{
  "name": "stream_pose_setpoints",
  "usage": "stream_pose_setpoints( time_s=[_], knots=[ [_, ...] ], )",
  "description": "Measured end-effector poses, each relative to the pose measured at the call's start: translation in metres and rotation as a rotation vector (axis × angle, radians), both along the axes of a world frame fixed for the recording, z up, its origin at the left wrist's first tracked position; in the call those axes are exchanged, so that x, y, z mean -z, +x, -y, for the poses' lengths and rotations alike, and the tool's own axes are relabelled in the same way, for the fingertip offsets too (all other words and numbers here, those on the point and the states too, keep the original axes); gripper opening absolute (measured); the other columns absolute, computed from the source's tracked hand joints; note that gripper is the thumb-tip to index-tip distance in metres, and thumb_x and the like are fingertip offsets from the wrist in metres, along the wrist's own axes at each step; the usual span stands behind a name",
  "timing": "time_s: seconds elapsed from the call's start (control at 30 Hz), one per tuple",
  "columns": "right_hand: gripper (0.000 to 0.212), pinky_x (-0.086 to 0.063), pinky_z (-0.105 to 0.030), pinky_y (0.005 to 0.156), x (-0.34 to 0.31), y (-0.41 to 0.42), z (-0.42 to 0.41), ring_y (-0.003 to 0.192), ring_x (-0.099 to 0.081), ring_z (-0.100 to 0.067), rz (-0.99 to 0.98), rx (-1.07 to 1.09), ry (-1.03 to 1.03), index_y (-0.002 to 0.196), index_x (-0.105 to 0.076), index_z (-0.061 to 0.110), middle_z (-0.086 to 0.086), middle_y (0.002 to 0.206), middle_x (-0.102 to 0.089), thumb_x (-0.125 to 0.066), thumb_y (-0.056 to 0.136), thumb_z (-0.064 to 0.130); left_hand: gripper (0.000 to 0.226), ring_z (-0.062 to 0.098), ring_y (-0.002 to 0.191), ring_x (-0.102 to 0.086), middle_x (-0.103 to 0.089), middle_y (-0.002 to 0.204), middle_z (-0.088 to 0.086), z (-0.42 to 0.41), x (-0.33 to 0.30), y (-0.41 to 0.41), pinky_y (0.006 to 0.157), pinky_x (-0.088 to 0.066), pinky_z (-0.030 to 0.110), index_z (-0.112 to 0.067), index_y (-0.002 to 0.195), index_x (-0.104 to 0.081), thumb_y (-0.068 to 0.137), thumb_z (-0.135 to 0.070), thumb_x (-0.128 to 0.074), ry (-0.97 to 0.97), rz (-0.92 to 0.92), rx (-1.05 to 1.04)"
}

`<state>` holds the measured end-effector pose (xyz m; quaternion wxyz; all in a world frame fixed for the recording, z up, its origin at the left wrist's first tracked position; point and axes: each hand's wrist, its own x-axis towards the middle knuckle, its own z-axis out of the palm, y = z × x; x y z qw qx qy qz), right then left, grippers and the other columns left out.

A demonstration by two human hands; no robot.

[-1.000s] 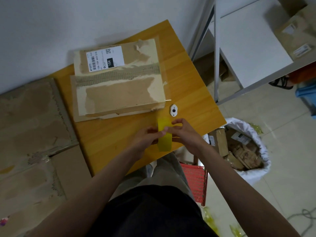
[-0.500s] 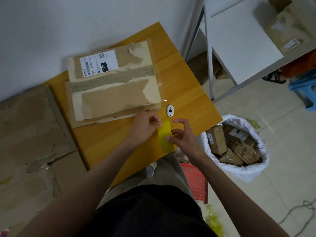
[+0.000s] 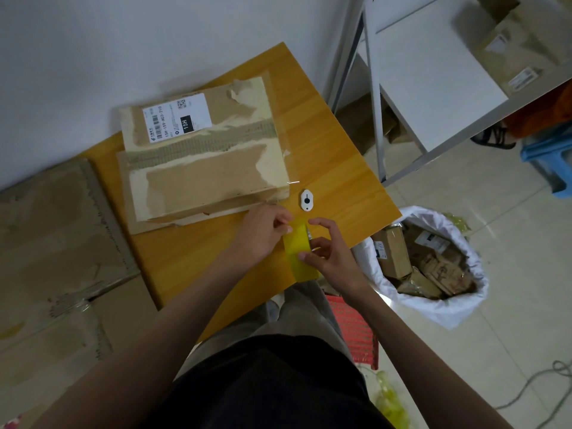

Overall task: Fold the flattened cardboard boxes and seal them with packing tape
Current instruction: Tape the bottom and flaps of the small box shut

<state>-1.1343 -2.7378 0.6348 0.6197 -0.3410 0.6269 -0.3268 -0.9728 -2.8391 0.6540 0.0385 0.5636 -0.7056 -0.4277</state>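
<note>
A flattened cardboard box [image 3: 201, 168] with a white shipping label lies on the orange wooden table [image 3: 334, 150], towards the wall. Near the table's front edge a strip of yellow packing tape [image 3: 300, 252] is stretched between my hands. My left hand [image 3: 263, 233] pinches the strip's far end, just in front of the box's near edge. My right hand [image 3: 328, 255] holds the strip's near part with thumb and fingers; whether a tape roll is in it is hidden.
A small white oval object [image 3: 307, 200] lies on the table right of the box. Large flat cardboard sheets [image 3: 52, 249] lie at the left. A white bag full of cardboard scraps [image 3: 433, 264] stands on the floor at right, a red basket [image 3: 353, 329] under the table, a metal shelf [image 3: 427, 72] behind.
My left hand has moved away from me towards the box's near edge, drawing the yellow tape out longer. My right hand stays near the table's front edge.
</note>
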Motion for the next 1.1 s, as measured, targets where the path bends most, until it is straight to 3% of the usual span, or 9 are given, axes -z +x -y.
stream_pose_setpoints(
  time_s=[0.33,0.57,0.73,0.87,0.93,1.03,1.1],
  knots=[
    [0.059,-0.054,-0.052,0.079,0.003,-0.003,-0.001,0.084,-0.065,-0.028,0.01,-0.005,-0.032,0.128,-0.044,0.039,-0.014,0.095,-0.069,-0.077,0.086,0.015,0.013,0.007,0.089,-0.065,-0.075,0.099,-0.001,-0.003,-0.002,-0.001,0.085,-0.05,0.021,-0.015,0.099,-0.077,0.086,-0.012,-0.075,-0.019,0.003,0.016],
    [0.059,-0.053,-0.035,0.071,0.004,-0.004,0.001,0.079,-0.064,-0.019,0.003,-0.006,-0.044,0.13,-0.043,0.036,-0.009,0.093,-0.069,-0.076,0.086,0.014,0.016,0.008,0.089,-0.065,-0.071,0.096,-0.003,-0.006,-0.003,0.002,0.086,-0.055,0.03,-0.018,0.1,-0.074,0.087,-0.007,-0.073,-0.042,0.013,-0.015],
    [0.06,-0.051,-0.035,0.069,0.006,-0.005,0.002,0.078,-0.063,-0.02,0.004,-0.006,-0.051,0.131,-0.042,0.034,-0.01,0.09,-0.067,-0.076,0.086,0.014,0.019,0.01,0.089,-0.063,-0.069,0.094,-0.002,-0.004,-0.003,0.004,0.086,-0.055,0.033,-0.017,0.103,-0.072,0.087,-0.008,-0.073,-0.036,0.036,0.005],
    [0.059,-0.053,-0.044,0.072,0.007,-0.004,0.004,0.079,-0.063,-0.025,-0.007,-0.008,-0.062,0.131,-0.043,0.035,-0.012,0.093,-0.068,-0.077,0.086,0.015,0.032,0.015,0.103,-0.062,-0.065,0.117,0.001,-0.003,-0.003,0.004,0.095,-0.05,0.034,-0.018,0.124,-0.068,0.092,-0.014,-0.069,-0.051,0.047,0.113],
    [0.06,-0.053,-0.042,0.07,0.006,-0.004,0.006,0.077,-0.062,-0.021,-0.011,-0.021,-0.072,0.131,-0.042,0.034,-0.01,0.091,-0.068,-0.077,0.086,0.015,0.035,0.017,0.111,-0.058,-0.059,0.125,0.002,-0.003,-0.003,0.001,0.099,-0.046,0.033,-0.017,0.131,-0.065,0.096,-0.019,-0.063,-0.086,0.062,0.204],
    [0.06,-0.051,-0.033,0.066,0.004,-0.004,0.009,0.073,-0.061,-0.015,-0.005,-0.026,-0.088,0.131,-0.043,0.034,-0.006,0.086,-0.067,-0.077,0.086,0.014,0.035,0.019,0.113,-0.056,-0.058,0.126,0.002,-0.004,-0.003,-0.001,0.1,-0.044,0.033,-0.015,0.132,-0.064,0.098,-0.021,-0.06,-0.109,0.067,0.219],
    [0.06,-0.052,-0.034,0.066,0.004,-0.004,0.009,0.073,-0.062,-0.016,-0.003,-0.023,-0.093,0.131,-0.043,0.034,-0.008,0.086,-0.068,-0.076,0.086,0.013,0.033,0.019,0.111,-0.058,-0.059,0.123,0.002,-0.004,-0.004,-0.002,0.099,-0.045,0.035,-0.015,0.129,-0.066,0.097,-0.02,-0.062,-0.114,0.047,0.199]
  ],
)
